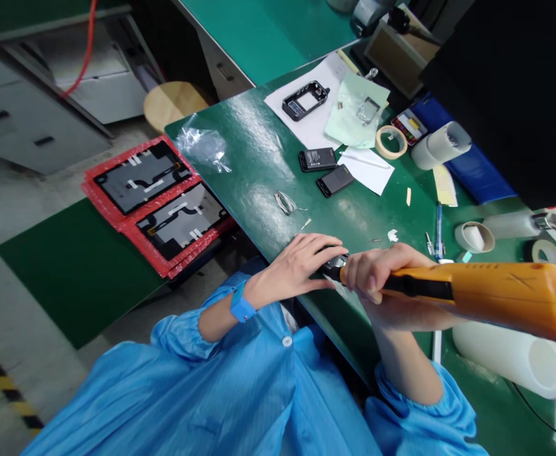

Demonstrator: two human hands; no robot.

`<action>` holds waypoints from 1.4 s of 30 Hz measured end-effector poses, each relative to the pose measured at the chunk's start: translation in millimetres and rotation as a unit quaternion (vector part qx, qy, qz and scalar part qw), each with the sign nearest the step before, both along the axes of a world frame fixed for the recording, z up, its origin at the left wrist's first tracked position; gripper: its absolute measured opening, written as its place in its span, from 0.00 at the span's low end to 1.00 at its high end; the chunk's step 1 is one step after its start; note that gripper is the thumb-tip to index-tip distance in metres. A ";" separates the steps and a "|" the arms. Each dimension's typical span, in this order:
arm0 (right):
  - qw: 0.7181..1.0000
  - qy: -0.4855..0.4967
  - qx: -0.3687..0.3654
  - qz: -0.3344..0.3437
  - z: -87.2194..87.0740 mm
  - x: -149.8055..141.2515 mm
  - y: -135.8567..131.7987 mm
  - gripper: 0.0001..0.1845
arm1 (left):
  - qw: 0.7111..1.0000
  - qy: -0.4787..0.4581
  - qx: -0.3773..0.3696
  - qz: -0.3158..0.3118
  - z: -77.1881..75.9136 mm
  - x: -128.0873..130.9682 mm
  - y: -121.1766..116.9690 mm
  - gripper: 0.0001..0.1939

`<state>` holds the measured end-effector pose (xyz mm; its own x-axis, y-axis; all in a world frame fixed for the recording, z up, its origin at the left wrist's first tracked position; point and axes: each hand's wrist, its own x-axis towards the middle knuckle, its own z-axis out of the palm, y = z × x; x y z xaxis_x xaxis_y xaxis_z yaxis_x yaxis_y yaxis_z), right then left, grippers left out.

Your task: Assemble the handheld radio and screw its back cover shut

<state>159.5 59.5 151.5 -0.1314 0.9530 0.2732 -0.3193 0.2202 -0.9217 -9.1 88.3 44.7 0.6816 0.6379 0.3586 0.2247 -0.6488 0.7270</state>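
My right hand point(382, 278) is closed around an orange electric screwdriver point(501, 294) with a black strip along its body. The tool slants across the bench, its narrow end pointing at a small dark handheld device point(334, 266). My left hand point(301, 263) grips that device at the bench's near edge, fingers on its far side and thumb on the near side. Most of the device is covered by my hands, and the screwdriver's tip cannot be seen.
On the green bench point(259, 171) lie two black battery-like blocks point(318, 159), a coiled cable point(285, 203) and tape point(391, 142). A black device housing point(305, 101) rests on paper farther back. Red-wrapped panels point(164, 202) sit at left; a white roll point(506, 358) lies at right.
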 end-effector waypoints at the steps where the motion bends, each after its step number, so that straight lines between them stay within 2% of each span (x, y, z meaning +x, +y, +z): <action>1: 1.000 -0.005 0.003 0.001 -1.3 0.0 1.2 0.29 | 1.000 0.012 -0.007 -0.021 -0.4 -0.6 5.2 0.27; 4: 1.000 -0.026 0.008 0.003 -3.3 0.3 4.3 0.29 | 0.998 0.038 -0.015 -0.045 -1.1 -0.7 13.9 0.21; 10: 0.999 -0.036 -0.006 -0.017 -4.9 -1.1 6.6 0.34 | 0.998 0.051 -0.022 -0.043 -0.4 1.3 13.3 0.19; 17: 0.998 -0.059 -0.025 -0.025 -10.1 -5.5 5.5 0.24 | 0.998 0.045 -0.016 -0.043 -1.1 0.9 13.2 0.18; 22: 0.991 -0.118 -0.032 -0.049 -11.5 -4.8 0.6 0.35 | 0.996 0.065 -0.026 -0.047 -0.1 0.8 13.6 0.17; 26: 0.987 -0.158 -0.023 -0.012 -16.6 3.4 -1.2 0.40 | 0.995 0.073 -0.031 -0.051 1.5 1.8 14.9 0.18; 32: 0.992 -0.117 0.012 0.044 -27.5 9.5 5.5 0.47 | 0.996 0.065 -0.014 -0.052 1.4 1.1 15.3 0.18; 34: 0.994 -0.097 0.020 0.052 -24.2 8.9 8.6 0.45 | 0.997 0.061 -0.020 -0.050 0.5 -0.2 14.9 0.17; 37: 0.996 -0.071 0.006 0.056 -9.9 9.9 14.0 0.41 | 0.997 0.058 -0.032 -0.048 -1.5 -1.5 14.3 0.21; 39: 0.998 -0.061 -0.005 0.027 2.4 13.7 20.4 0.40 | 0.997 0.057 -0.040 -0.037 -3.1 -1.4 14.2 0.28; 42: 0.990 -0.077 -0.001 -0.116 13.6 26.0 38.8 0.39 | 0.997 0.041 -0.054 -0.025 -5.7 -0.3 14.9 0.36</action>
<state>185.4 98.3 165.2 0.0506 0.9631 0.2645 -0.1171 0.2688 -0.9561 -9.4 103.2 39.0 0.7374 0.6342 0.2322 0.2555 -0.5802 0.7733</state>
